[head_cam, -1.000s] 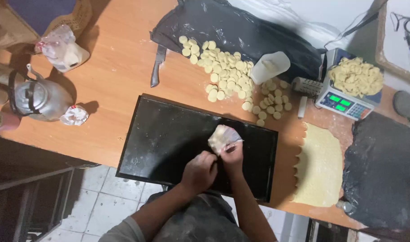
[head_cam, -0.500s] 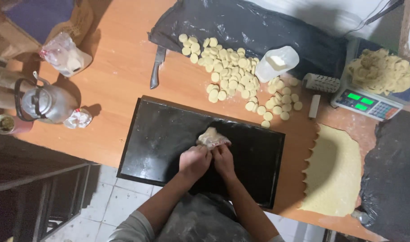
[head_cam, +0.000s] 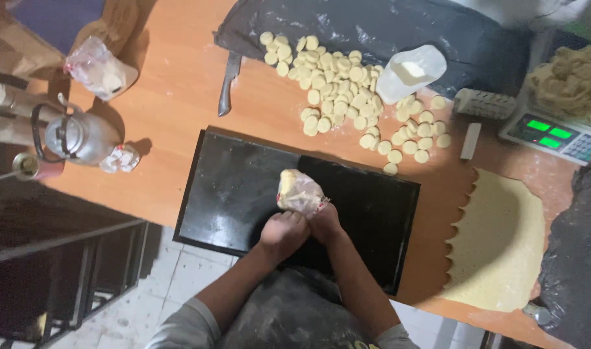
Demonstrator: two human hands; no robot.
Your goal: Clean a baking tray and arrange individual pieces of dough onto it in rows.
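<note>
Clear plastic bag of pale filling [head_cam: 300, 192] sits mid-frame over the black baking tray [head_cam: 244, 187]; left hand [head_cam: 282, 232] and right hand [head_cam: 326, 223] clench its twisted end, seemingly squeezing; steady pressure needed next.

An orange wooden bench [head_cam: 172, 123] carries a flat black rectangular baking tray [head_cam: 237, 194] at its near edge. Beyond the tray lie a scatter of small pale round dough discs [head_cam: 347, 84], a steel knife [head_cam: 227, 84] and black plastic sheeting [head_cam: 373, 29]. Right of the tray lies a rolled yellow dough sheet with scalloped cut-outs [head_cam: 502, 239]; left of it stands a metal kettle [head_cam: 82, 136].
</note>
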